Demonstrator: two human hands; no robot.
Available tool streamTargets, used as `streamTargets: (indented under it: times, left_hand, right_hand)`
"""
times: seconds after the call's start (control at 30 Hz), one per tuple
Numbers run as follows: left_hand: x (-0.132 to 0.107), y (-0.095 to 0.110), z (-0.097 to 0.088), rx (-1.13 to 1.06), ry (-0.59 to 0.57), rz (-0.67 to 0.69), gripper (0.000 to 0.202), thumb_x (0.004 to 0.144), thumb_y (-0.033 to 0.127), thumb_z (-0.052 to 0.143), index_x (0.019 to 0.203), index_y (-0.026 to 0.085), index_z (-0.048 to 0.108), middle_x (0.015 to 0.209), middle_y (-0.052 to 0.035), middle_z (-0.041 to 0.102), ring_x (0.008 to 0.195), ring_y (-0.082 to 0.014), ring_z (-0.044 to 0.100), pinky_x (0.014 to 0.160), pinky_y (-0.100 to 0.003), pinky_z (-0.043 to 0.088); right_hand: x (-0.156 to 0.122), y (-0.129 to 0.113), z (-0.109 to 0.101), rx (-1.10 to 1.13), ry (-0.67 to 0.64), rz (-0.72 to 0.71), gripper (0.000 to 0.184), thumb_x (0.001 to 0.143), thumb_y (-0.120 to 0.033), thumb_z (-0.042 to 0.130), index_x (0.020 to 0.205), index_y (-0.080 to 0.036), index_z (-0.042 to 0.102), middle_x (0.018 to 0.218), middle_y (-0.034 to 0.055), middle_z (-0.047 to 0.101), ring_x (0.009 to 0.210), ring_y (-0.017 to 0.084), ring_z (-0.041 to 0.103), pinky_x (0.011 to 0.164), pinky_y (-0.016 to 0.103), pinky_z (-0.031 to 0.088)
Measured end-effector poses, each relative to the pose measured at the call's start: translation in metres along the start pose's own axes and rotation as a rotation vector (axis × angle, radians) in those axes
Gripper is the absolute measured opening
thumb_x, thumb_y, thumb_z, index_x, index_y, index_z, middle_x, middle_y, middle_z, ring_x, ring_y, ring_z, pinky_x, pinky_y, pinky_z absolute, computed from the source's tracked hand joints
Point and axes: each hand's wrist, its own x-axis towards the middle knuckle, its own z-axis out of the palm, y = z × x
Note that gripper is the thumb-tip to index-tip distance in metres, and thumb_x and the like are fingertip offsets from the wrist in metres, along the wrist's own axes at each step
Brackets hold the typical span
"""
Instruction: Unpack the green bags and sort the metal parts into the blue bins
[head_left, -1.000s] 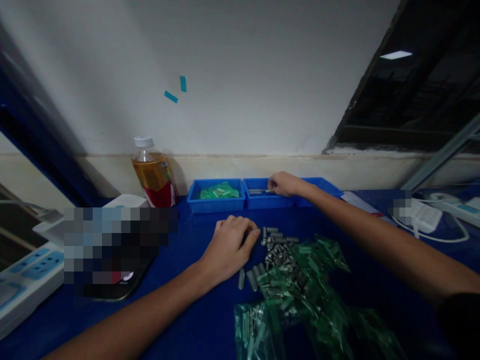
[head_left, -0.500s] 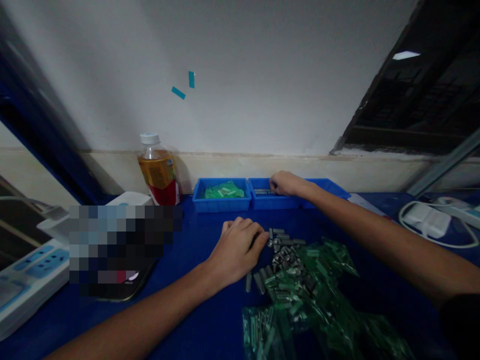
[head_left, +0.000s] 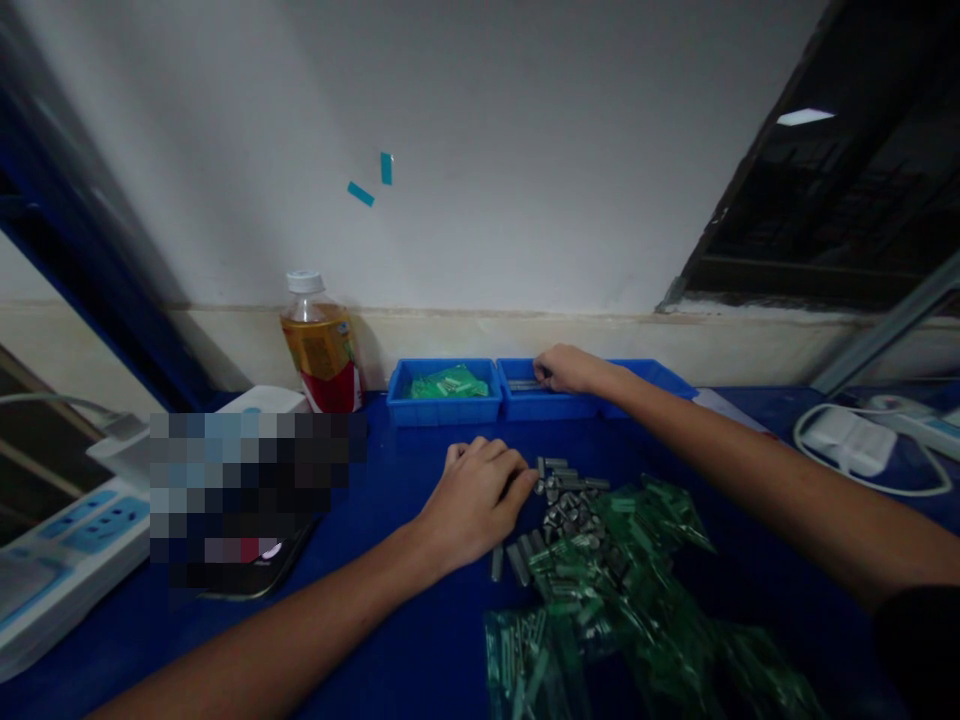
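My right hand reaches into the middle blue bin, fingers closed and pointing down beside some thin metal pins. What is between those fingers, if anything, is hidden. My left hand rests on the blue table, fingers curled under and thumb tip at the edge of a pile of short grey metal pins; its grip is hidden from above. Green plastic bags with metal pins in them lie against the pile and toward me. Another clear greenish bag of pins is at the front.
A left blue bin holds green bags, and a further blue bin stands right. A drink bottle, a phone and a power strip are at left. A white charger with cable lies right. The wall rises behind the bins.
The view has shifted slightly. Both hands stay in nearly the same places, the right in the middle bin and the left by the pile of pins.
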Motion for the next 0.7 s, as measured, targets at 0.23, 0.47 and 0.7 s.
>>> streamTargets:
  times: [0.23, 0.47, 0.7]
  left_hand:
    - [-0.001, -0.001, 0.002, -0.021, 0.008, -0.007, 0.025, 0.094, 0.031, 0.039, 0.084, 0.020, 0.059, 0.086, -0.0010, 0.061, 0.087, -0.0201, 0.051, 0.076, -0.037, 0.030]
    - [0.005, -0.010, -0.011, -0.139, -0.118, -0.057, 0.022, 0.084, 0.012, 0.044, 0.090, 0.020, 0.063, 0.092, -0.0016, 0.065, 0.093, -0.0211, 0.054, 0.085, -0.040, 0.035]
    - [0.003, -0.034, -0.021, -0.235, -0.223, 0.206, 0.023, 0.079, 0.011, 0.056, 0.098, 0.021, 0.062, 0.103, -0.0031, 0.062, 0.100, -0.0193, 0.055, 0.090, -0.034, 0.040]
  right_hand:
    - [-0.001, -0.003, -0.001, 0.015, -0.002, -0.023, 0.022, 0.072, -0.013, 0.056, 0.090, -0.017, 0.068, 0.086, 0.0069, 0.070, 0.079, 0.018, 0.061, 0.061, 0.023, 0.034]
    - [-0.006, -0.001, -0.007, 0.078, 0.068, -0.011, 0.013, 0.075, -0.022, 0.062, 0.086, -0.016, 0.067, 0.080, 0.0070, 0.069, 0.074, 0.019, 0.061, 0.060, 0.024, 0.034]
    - [-0.078, -0.028, -0.010, 0.223, 0.325, -0.059, 0.023, 0.090, -0.031, 0.044, 0.091, -0.016, 0.062, 0.086, 0.0072, 0.066, 0.077, 0.016, 0.058, 0.069, 0.026, 0.039]
